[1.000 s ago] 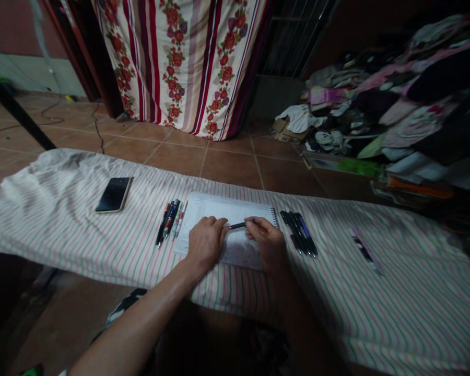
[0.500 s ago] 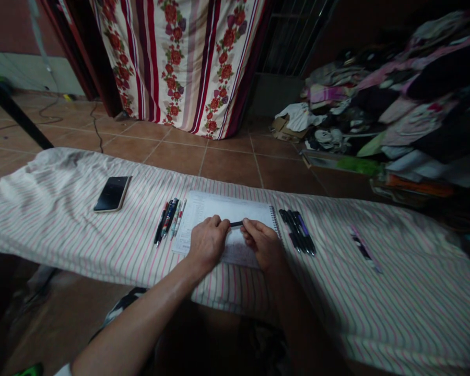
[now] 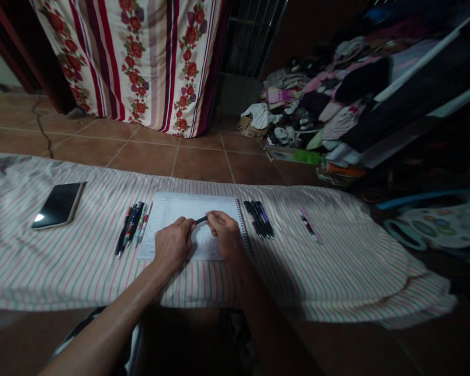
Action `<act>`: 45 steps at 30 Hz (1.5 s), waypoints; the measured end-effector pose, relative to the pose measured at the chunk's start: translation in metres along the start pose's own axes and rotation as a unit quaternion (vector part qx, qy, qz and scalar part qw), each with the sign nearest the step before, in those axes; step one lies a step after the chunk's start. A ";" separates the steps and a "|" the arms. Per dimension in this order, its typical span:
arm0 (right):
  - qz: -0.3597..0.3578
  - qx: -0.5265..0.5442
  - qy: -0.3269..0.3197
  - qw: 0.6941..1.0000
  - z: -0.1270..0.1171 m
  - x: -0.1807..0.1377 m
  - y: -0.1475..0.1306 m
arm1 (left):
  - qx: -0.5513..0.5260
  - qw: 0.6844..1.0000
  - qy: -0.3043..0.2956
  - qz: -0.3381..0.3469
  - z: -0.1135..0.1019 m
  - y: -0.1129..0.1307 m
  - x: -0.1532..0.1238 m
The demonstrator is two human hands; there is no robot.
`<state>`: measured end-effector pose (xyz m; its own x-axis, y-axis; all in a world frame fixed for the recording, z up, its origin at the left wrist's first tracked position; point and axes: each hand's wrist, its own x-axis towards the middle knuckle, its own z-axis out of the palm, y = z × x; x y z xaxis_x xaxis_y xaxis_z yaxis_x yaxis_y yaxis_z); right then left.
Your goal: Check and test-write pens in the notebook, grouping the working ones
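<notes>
Both my hands rest on an open spiral notebook (image 3: 172,211) lying on a striped cloth. My left hand (image 3: 174,244) and my right hand (image 3: 227,236) are closed on the two ends of a dark pen (image 3: 201,220), held level between them just above the page. Only a short middle part of the pen shows. A row of several pens (image 3: 133,225) lies left of the notebook. Another group of dark pens (image 3: 259,219) lies right of it.
A phone (image 3: 58,204) lies screen up on the striped cloth (image 3: 337,266) at the left. A single pen (image 3: 308,225) lies further right. Beyond the cloth is tiled floor, a floral curtain (image 3: 141,57), and a pile of clothes (image 3: 329,104) at the right.
My hands have drawn closer together along the pen, hiding its red part. The camera has swung to the right, so everything has shifted left in the view.
</notes>
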<state>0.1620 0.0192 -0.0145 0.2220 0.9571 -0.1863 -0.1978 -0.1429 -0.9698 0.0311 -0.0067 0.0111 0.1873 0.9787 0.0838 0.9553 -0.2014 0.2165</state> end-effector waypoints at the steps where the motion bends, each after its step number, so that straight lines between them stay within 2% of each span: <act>1: -0.001 0.008 -0.015 1.000 0.000 -0.001 -0.002 | 0.000 1.000 0.002 -0.004 0.000 0.000 0.000; 4: 0.013 0.036 -0.052 0.998 0.000 -0.004 -0.006 | 0.001 1.000 0.008 -0.014 0.000 -0.002 -0.001; 9: 0.077 -0.002 -0.008 0.997 -0.001 -0.004 -0.004 | 0.004 1.000 0.021 -0.013 0.000 -0.003 -0.002; 12: 0.065 -0.031 -0.015 0.997 -0.001 -0.003 -0.001 | 0.015 1.000 0.017 -0.010 -0.001 -0.002 -0.002; 16: 0.032 -0.014 -0.023 0.999 -0.002 -0.003 -0.001 | 0.015 1.000 0.016 -0.009 0.000 -0.003 -0.002; 23: 0.116 0.062 -0.043 0.990 -0.001 -0.006 -0.007 | 0.017 1.000 0.016 -0.020 -0.001 -0.003 -0.002; 28: 0.103 0.056 -0.035 0.992 -0.001 -0.005 -0.003 | 0.023 1.000 0.009 -0.016 0.000 -0.001 -0.003; 37: 0.142 0.132 -0.073 0.978 -0.002 -0.006 -0.008 | 0.028 0.999 0.012 -0.029 -0.003 -0.004 -0.002; 42: 0.129 0.096 -0.045 0.986 0.000 -0.005 -0.003 | 0.029 1.000 0.000 -0.012 -0.002 -0.003 -0.004; 45: 0.125 0.094 -0.051 0.986 -0.001 -0.005 -0.001 | 0.030 0.999 -0.007 -0.014 -0.002 -0.002 -0.004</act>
<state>0.1619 0.0146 -0.0124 0.0482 0.9195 -0.3900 -0.4103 -0.3378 -0.8471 0.0280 -0.0101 0.0124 0.1633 0.9845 0.0646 0.9721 -0.1717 0.1595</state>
